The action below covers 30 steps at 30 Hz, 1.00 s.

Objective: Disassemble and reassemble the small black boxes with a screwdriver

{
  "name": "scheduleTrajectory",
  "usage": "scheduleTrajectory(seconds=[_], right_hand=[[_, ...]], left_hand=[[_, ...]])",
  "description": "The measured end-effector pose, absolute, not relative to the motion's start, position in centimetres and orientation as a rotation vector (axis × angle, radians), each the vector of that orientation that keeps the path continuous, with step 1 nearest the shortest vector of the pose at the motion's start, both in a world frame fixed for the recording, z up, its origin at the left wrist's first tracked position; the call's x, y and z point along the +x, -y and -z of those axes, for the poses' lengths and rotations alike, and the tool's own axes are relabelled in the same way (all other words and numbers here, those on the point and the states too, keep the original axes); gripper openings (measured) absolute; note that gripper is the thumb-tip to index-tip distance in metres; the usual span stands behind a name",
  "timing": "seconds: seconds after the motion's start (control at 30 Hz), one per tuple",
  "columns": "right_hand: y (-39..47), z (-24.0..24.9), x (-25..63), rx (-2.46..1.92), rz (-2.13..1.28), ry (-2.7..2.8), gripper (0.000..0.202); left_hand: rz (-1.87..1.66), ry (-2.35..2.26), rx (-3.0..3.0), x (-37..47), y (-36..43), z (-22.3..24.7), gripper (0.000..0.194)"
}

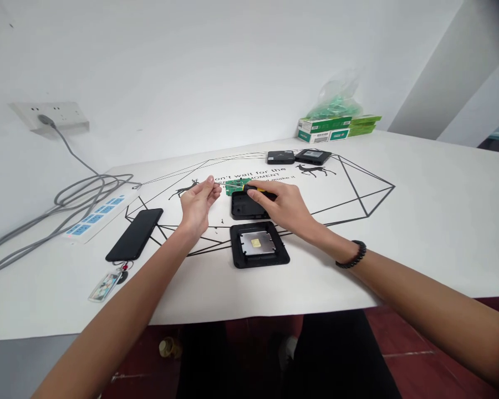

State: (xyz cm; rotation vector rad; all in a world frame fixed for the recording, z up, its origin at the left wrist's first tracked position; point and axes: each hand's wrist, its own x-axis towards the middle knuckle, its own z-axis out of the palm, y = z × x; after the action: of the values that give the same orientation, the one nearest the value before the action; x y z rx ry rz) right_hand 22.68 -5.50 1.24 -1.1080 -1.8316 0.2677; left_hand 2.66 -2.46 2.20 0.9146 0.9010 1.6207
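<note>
My right hand (286, 205) is closed around the black and yellow handle of a screwdriver (247, 188), whose thin shaft points left. At the shaft's tip, my left hand (196, 204) pinches thumb and fingers together; whether it grips the tip or a tiny part there I cannot make out. Behind the screwdriver a green circuit board (232, 190) lies partly covered. Beneath my right hand is a black casing half (245, 207), partly hidden by the fingers. Nearer to me lies another black casing half (238, 259) with a metal plate (266, 242) and a pale square pad on it.
To the left are a phone (135, 235) with a keychain (106, 285), a power strip (102, 216) and looped grey cable (69, 194). Two black devices (280, 157) lie toward the back. Green and white boxes (324, 130) under a plastic bag (336, 100) stand against the wall.
</note>
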Motion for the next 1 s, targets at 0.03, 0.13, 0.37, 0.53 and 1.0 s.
scheduleTrajectory(seconds=[0.03, 0.13, 0.37, 0.53, 1.0], right_hand=[[5.7, -1.3, 22.5, -1.104, -0.289, 1.816, 0.031], [6.1, -1.7, 22.2, -1.074, -0.32, 1.762, 0.032], [6.5, -2.9, 22.4, -0.93, -0.369, 1.609, 0.019], [7.0, -3.4, 23.1, -0.869, -0.502, 1.524, 0.024], [9.1, -9.2, 25.0, -1.214, -0.242, 2.172, 0.028]], left_hand=[[-1.621, -0.874, 0.899, 2.7, 2.5, -2.3, 0.019], [-1.62, -0.813, 0.905, 2.6, 2.5, -2.7, 0.018], [-1.533, -0.793, 1.019, 1.6, 2.9, -3.7, 0.019], [-1.481, -0.799, 0.983, 0.8, 3.1, -4.2, 0.037], [-0.936, -1.0, 2.119, -0.6, 2.5, -2.7, 0.01]])
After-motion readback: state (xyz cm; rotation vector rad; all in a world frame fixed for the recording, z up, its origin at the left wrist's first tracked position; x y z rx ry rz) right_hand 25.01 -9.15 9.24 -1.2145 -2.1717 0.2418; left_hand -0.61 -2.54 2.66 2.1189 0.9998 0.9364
